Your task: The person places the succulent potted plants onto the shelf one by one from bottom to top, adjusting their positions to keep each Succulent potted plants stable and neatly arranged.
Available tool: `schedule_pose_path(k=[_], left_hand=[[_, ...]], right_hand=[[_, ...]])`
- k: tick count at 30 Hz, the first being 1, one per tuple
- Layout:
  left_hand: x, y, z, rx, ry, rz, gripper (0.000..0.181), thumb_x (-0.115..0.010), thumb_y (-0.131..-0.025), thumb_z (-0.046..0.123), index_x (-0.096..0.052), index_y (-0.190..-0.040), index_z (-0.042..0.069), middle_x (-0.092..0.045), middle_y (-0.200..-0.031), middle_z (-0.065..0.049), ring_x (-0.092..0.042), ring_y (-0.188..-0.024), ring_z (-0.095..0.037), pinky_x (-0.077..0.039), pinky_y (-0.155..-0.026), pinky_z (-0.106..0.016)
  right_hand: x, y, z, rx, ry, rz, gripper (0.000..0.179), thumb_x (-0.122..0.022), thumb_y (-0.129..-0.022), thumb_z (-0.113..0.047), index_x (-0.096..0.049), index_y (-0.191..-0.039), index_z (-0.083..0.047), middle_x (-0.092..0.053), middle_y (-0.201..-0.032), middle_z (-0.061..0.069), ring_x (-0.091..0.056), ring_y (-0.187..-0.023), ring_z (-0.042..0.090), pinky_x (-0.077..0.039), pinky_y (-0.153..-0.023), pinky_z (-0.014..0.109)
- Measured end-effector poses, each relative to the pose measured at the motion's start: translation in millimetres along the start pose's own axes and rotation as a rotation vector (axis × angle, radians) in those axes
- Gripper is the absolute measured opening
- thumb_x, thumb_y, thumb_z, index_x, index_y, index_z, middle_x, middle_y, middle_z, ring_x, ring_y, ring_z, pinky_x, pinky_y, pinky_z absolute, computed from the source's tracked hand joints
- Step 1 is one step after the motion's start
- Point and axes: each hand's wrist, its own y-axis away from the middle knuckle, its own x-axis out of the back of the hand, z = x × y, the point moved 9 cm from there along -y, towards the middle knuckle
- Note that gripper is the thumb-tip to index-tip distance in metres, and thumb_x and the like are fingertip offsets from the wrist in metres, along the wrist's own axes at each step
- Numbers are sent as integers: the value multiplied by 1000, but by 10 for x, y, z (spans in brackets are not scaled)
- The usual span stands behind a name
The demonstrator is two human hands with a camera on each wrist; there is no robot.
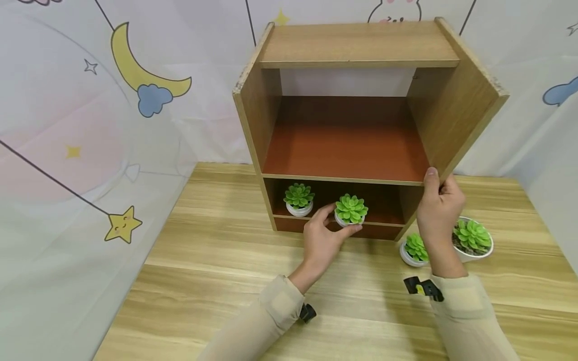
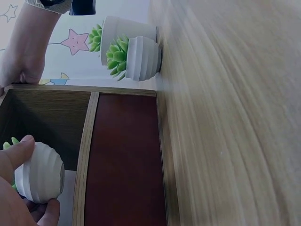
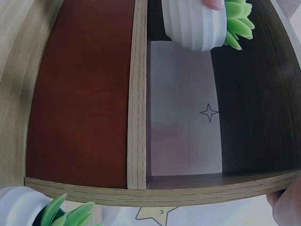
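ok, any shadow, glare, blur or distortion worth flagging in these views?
Head: fairly even light, lower compartment shaded, soft shadow on the tabletop below the shelf unit. Left wrist: pale sheen on the tabletop near the small pot, compartment interior dark. Right wrist: the unit's side edge bows, probably lens distortion. No obvious motion blur in any view.

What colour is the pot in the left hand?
The pot is white; it shows best in the left wrist view.

Bright green succulents (image 1: 351, 208), white pots (image 2: 44, 172), tan wood-grain shelf (image 1: 456, 110), red-brown boards (image 1: 347, 145), yellowish streaked tabletop (image 1: 217, 260), white star-printed backdrop (image 1: 203, 40)
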Motion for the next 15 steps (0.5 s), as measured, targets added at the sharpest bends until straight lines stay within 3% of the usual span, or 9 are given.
schedule_pose_path(k=[8,15], left_hand=[[-72,-13,0,0,32,-23,64,-93,-66,23,-67,-121,4,-67,-112,-1,-67,-94,-15,-55,-81,-35],[-96,-28,38,-10,22,-10,62,-93,-66,25,-68,-119,5,-67,-109,0,-67,-89,-13,-55,-78,-37]], right_hand=[[1,-4,30,-11,5,2,36,-55,-99,-15,-54,-71,9,-44,-61,2,-40,-59,8,-27,-51,21],[10,-1,6,2,-12,2,36,-58,-99,-20,-57,-72,4,-50,-64,2,-44,-63,10,-30,-53,23]])
